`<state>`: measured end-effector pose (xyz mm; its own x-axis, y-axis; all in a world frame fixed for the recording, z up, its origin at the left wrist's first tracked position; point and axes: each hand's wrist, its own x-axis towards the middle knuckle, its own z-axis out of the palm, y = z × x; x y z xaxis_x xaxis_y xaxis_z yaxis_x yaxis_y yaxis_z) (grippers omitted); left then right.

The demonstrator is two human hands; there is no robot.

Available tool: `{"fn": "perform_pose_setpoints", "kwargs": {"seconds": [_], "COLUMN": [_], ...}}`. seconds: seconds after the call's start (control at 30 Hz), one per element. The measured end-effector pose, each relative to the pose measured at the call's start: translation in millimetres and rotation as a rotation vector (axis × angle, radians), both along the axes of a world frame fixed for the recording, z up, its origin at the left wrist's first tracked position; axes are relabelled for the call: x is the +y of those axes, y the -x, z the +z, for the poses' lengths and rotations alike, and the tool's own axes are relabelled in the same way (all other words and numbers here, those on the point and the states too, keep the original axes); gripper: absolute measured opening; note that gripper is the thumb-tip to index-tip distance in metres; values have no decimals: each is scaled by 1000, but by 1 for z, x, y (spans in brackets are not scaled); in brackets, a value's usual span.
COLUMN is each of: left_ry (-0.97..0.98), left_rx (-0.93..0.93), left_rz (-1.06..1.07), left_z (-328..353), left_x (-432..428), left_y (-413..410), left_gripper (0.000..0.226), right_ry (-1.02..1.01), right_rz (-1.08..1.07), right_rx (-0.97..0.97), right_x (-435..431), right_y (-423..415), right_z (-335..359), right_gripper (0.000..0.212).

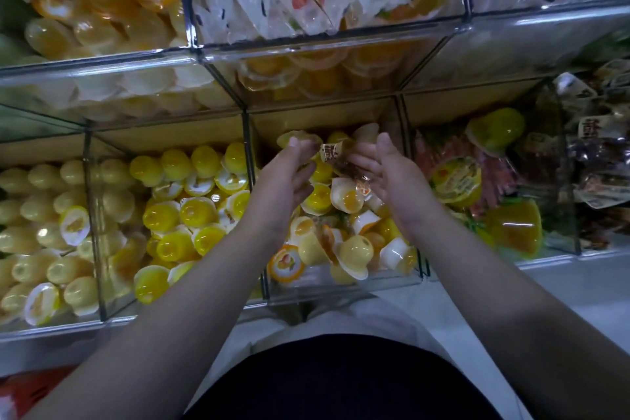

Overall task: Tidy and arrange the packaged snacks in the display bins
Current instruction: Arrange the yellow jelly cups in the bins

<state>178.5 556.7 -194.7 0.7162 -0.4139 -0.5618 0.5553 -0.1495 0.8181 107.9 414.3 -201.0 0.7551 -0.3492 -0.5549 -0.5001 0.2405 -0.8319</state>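
Observation:
My left hand (pixel 289 177) is raised over the middle clear bin (pixel 341 283), its thumb and fingers curled on a pale yellow jelly cup (pixel 298 138). Opposite it, my right hand (pixel 388 170) holds a brown snack packet (pixel 342 165) with a cream label between its fingers. The packet hangs between the two hands, above the pile. Under them the middle bin holds several mixed jelly cups (pixel 351 196), white and yellow, lying at all angles.
The left bin (pixel 99 249) is packed with yellow jelly cups. The right bin (pixel 566 181) has large orange jelly cups (pixel 456 181) and pink packets. Brown packets (pixel 600 160) fill the far-right bin. An upper row of bins (pixel 306 48) overhangs.

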Motion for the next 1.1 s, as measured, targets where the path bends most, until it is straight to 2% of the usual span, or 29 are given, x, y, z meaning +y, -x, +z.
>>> {"fn": "perform_pose_setpoints", "kwargs": {"seconds": [0.1,0.2,0.27,0.47,0.6,0.73,0.83,1.0,1.1], "left_ry": [-47,-81,-102,-123,-119,-116,-108,-122,-121], "left_rx": [80,142,185,305,374,403,413,411,447], "left_rz": [0,-5,-22,-47,-58,-120,-154,-160,-196], "left_z": [-11,-20,-26,-42,-49,-55,-56,-59,-58], "left_x": [-8,-14,-18,-23,-25,-25,-23,-18,-14], "left_y": [-2,-1,1,-1,-5,-9,-7,-5,-8], "left_gripper": [46,44,42,55,55,52,48,44,43], "right_ry": [23,-44,-71,-41,125,362,434,432,234], "right_rz": [-8,14,23,126,224,351,418,436,306], "right_rx": [80,152,194,277,281,303,329,360,397], "right_x": [-6,-9,-10,-15,-18,-22,-22,-16,-15], "right_y": [2,0,-1,-4,-10,-11,-9,-15,-16], "right_z": [-11,-17,-21,-30,-29,-26,-30,-34,-39], "right_gripper": [55,62,62,58,47,51,49,59,63]}}
